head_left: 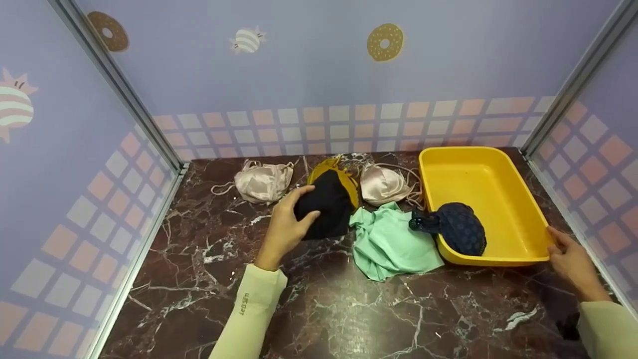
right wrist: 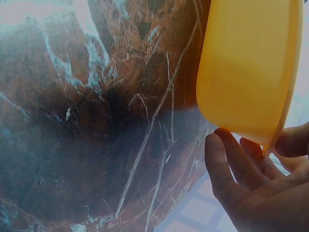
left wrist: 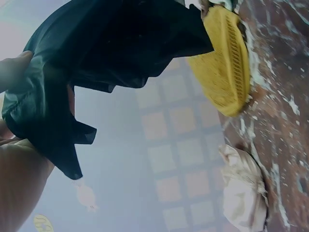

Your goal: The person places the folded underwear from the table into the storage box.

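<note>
My left hand grips a thin black fabric garment, lifted off the table, its loose edges hanging in the left wrist view. Behind it lies a mustard-yellow bra, partly hidden. A pale satin bra lies to the left, and another satin bra to the right. My right hand pinches the rim of a yellow plastic basin at its near right corner, thumb outside in the right wrist view. A navy bra drapes over the basin's near left edge.
Crumpled mint-green fabric lies left of the basin, close against it. Everything sits on a dark red marbled tabletop. Patterned lilac panels with metal corner posts stand behind and at both sides.
</note>
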A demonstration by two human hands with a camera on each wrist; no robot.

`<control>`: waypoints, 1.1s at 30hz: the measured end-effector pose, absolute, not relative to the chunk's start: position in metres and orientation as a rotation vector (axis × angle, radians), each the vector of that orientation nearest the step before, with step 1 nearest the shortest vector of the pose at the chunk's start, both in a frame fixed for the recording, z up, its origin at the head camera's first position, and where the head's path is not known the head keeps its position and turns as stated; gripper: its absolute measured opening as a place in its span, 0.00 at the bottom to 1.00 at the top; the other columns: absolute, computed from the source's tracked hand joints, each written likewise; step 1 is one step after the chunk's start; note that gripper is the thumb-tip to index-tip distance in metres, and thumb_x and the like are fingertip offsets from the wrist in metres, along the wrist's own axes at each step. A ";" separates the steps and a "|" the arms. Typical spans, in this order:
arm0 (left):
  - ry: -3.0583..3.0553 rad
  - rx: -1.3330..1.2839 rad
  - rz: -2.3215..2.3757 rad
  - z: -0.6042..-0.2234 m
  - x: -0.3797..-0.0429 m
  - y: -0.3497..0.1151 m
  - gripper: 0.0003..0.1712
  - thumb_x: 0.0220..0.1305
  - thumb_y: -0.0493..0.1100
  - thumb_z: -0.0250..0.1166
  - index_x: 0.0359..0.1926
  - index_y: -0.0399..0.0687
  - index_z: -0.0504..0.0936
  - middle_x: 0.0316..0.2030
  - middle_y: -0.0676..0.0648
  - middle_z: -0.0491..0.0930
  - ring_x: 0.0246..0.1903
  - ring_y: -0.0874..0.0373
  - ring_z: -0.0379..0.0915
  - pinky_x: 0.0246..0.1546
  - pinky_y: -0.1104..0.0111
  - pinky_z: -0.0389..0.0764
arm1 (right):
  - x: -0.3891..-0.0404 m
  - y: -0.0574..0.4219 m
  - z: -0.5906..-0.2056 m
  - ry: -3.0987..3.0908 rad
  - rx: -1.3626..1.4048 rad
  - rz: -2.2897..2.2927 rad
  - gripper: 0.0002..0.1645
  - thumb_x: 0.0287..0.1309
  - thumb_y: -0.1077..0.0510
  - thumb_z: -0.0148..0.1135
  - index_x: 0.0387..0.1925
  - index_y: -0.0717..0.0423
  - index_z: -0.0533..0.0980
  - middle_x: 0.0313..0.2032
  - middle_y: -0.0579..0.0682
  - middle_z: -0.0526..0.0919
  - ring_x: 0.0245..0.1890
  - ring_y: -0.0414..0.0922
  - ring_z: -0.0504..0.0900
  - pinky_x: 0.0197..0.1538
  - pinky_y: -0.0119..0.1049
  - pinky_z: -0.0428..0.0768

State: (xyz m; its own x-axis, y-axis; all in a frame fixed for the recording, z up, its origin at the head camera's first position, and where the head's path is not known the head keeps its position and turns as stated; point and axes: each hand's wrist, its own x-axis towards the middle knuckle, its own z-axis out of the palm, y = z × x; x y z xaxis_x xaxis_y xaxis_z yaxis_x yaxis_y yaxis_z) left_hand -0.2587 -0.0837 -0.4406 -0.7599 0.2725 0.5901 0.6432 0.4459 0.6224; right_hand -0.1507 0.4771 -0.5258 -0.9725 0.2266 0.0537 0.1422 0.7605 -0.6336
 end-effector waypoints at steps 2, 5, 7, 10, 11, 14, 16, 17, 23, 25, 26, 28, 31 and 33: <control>-2.268 -0.792 -1.241 -0.436 -0.258 -0.079 0.27 0.47 0.41 0.66 0.52 0.49 0.71 0.47 0.54 0.71 0.49 0.63 0.64 0.50 0.70 0.61 | -0.150 0.477 -0.526 -2.825 -0.296 1.000 0.29 0.59 0.63 0.39 0.62 0.64 0.50 0.51 0.77 0.59 0.29 0.51 0.69 0.18 0.31 0.65; -2.218 -0.829 -1.239 -0.429 -0.255 -0.072 0.27 0.48 0.42 0.65 0.52 0.49 0.71 0.47 0.55 0.71 0.49 0.64 0.63 0.50 0.70 0.61 | -0.151 0.477 -0.526 -2.820 -0.300 0.988 0.29 0.58 0.63 0.39 0.61 0.64 0.50 0.51 0.77 0.58 0.33 0.57 0.67 0.19 0.31 0.64; -2.176 -0.859 -1.257 -0.425 -0.254 -0.068 0.27 0.48 0.42 0.65 0.52 0.48 0.71 0.48 0.55 0.71 0.49 0.63 0.63 0.50 0.70 0.61 | -0.151 0.476 -0.525 -2.814 -0.306 0.986 0.29 0.58 0.63 0.39 0.61 0.64 0.51 0.51 0.77 0.58 0.33 0.58 0.67 0.20 0.31 0.64; -2.123 -0.891 -1.295 -0.420 -0.251 -0.061 0.27 0.48 0.41 0.65 0.52 0.48 0.70 0.48 0.54 0.71 0.50 0.62 0.64 0.50 0.69 0.62 | -0.152 0.475 -0.526 -2.803 -0.308 0.992 0.29 0.58 0.63 0.39 0.61 0.65 0.51 0.52 0.76 0.57 0.32 0.57 0.67 0.19 0.31 0.64; -2.110 -0.895 -1.310 -0.418 -0.251 -0.059 0.27 0.48 0.40 0.65 0.52 0.48 0.70 0.48 0.53 0.71 0.50 0.62 0.64 0.50 0.68 0.62 | -0.152 0.475 -0.526 -2.800 -0.306 0.993 0.28 0.58 0.63 0.39 0.61 0.65 0.52 0.52 0.76 0.58 0.31 0.57 0.67 0.19 0.31 0.64; -2.082 -0.902 -1.352 -0.410 -0.245 -0.050 0.27 0.47 0.39 0.66 0.51 0.45 0.71 0.47 0.50 0.72 0.49 0.59 0.65 0.49 0.68 0.62 | -0.151 0.475 -0.527 -2.790 -0.302 0.998 0.28 0.58 0.64 0.40 0.61 0.66 0.52 0.52 0.76 0.58 0.30 0.56 0.67 0.17 0.31 0.64; -2.070 -0.907 -1.373 -0.400 -0.237 -0.043 0.26 0.46 0.36 0.66 0.50 0.41 0.71 0.47 0.47 0.73 0.49 0.57 0.65 0.49 0.68 0.62 | -0.151 0.475 -0.527 -2.785 -0.306 0.980 0.28 0.57 0.64 0.40 0.60 0.66 0.53 0.51 0.77 0.59 0.31 0.56 0.68 0.18 0.30 0.64; -2.059 -0.910 -1.384 -0.396 -0.233 -0.039 0.26 0.46 0.35 0.66 0.50 0.40 0.71 0.46 0.45 0.73 0.48 0.56 0.66 0.49 0.68 0.62 | -0.151 0.475 -0.527 -2.783 -0.308 0.979 0.28 0.57 0.65 0.40 0.60 0.66 0.53 0.50 0.77 0.59 0.31 0.56 0.68 0.18 0.30 0.64; -2.012 -0.913 -1.447 -0.381 -0.222 -0.012 0.25 0.44 0.32 0.66 0.47 0.35 0.72 0.44 0.41 0.73 0.45 0.53 0.68 0.48 0.67 0.63 | -0.152 0.476 -0.525 -2.773 -0.315 0.986 0.28 0.57 0.65 0.41 0.60 0.66 0.53 0.50 0.77 0.60 0.28 0.52 0.68 0.17 0.30 0.65; -2.011 -0.920 -1.473 -0.380 -0.222 -0.002 0.25 0.44 0.32 0.66 0.47 0.34 0.72 0.44 0.41 0.73 0.45 0.54 0.68 0.48 0.67 0.64 | -0.151 0.477 -0.525 -2.767 -0.313 0.985 0.28 0.57 0.65 0.41 0.60 0.66 0.53 0.50 0.77 0.60 0.24 0.47 0.68 0.16 0.30 0.64; -2.012 -0.923 -1.484 -0.379 -0.222 0.004 0.25 0.44 0.32 0.66 0.47 0.35 0.72 0.44 0.41 0.73 0.45 0.54 0.68 0.48 0.67 0.64 | -0.150 0.477 -0.525 -2.769 -0.315 0.987 0.28 0.58 0.64 0.40 0.60 0.65 0.53 0.50 0.77 0.60 0.22 0.45 0.67 0.16 0.30 0.64; -2.009 -0.943 -1.498 -0.380 -0.225 0.015 0.25 0.45 0.32 0.65 0.48 0.36 0.72 0.44 0.41 0.73 0.45 0.55 0.68 0.49 0.68 0.64 | -0.149 0.477 -0.525 -2.774 -0.320 0.992 0.28 0.58 0.63 0.39 0.61 0.65 0.52 0.50 0.77 0.60 0.18 0.41 0.66 0.15 0.31 0.63; -2.008 -0.981 -1.496 -0.389 -0.235 0.031 0.25 0.46 0.35 0.65 0.49 0.39 0.71 0.45 0.44 0.72 0.47 0.57 0.66 0.50 0.69 0.62 | -0.149 0.477 -0.526 -2.780 -0.325 0.998 0.28 0.59 0.62 0.38 0.61 0.64 0.52 0.49 0.77 0.61 0.15 0.39 0.65 0.15 0.31 0.63; -2.001 -1.011 -1.485 -0.398 -0.242 0.040 0.25 0.47 0.36 0.65 0.50 0.41 0.71 0.47 0.46 0.72 0.49 0.60 0.64 0.51 0.70 0.60 | -0.150 0.476 -0.527 -2.775 -0.321 1.010 0.28 0.59 0.62 0.38 0.61 0.64 0.52 0.49 0.77 0.61 0.15 0.40 0.65 0.15 0.31 0.63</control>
